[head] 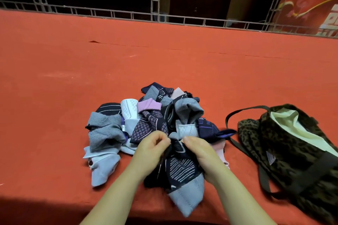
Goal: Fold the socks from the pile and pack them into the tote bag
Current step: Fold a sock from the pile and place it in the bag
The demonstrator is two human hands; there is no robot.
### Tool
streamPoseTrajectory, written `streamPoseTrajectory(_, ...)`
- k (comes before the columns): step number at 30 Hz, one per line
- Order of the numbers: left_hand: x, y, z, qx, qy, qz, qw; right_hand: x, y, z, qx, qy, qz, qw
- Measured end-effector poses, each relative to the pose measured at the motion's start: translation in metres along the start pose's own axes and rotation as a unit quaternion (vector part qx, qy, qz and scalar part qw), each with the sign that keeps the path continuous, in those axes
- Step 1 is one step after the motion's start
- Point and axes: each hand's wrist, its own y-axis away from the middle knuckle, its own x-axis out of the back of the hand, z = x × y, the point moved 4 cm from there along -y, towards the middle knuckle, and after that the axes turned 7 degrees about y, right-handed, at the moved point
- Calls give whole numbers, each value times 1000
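A loose pile of socks in grey, navy, lilac and pale blue lies on the red cloth of the table. Just in front of it, both hands hold one navy sock with pale stripes and a light blue toe. My left hand pinches its upper edge from the left. From the right, my right hand grips the same edge, fingers curled round the fabric. The sock hangs toward me between the wrists. To the right lies the leopard-print tote bag, its mouth open and its cream lining showing.
The tote's dark straps loop out toward the pile. A pale blue sock lies apart at the pile's left front. Beyond the red cloth's far edge runs a metal truss rail. A red banner stands at the back right.
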Motion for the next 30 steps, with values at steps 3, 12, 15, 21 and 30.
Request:
streamPoseTrajectory(3, 8, 0, -6, 108, 256, 37, 960, 15, 1, -4, 3, 75, 26, 997)
streamPoseTrajectory(12, 9, 3, 6, 121, 234, 82, 961, 20, 4, -1, 33, 197, 20, 980)
streamPoseTrajectory(15, 11, 1, 9, 52, 60, 52, 995, 18, 5, 2, 52, 154, 55, 985)
streamPoseTrajectory(21, 8, 17, -9, 37, 47, 55, 997, 23, 5, 7, 52, 11, 101, 993)
streamPoseTrajectory(30, 9, 9, -9, 98, 369, 40, 923, 28, 7, 18, 3, -8, 140, 990)
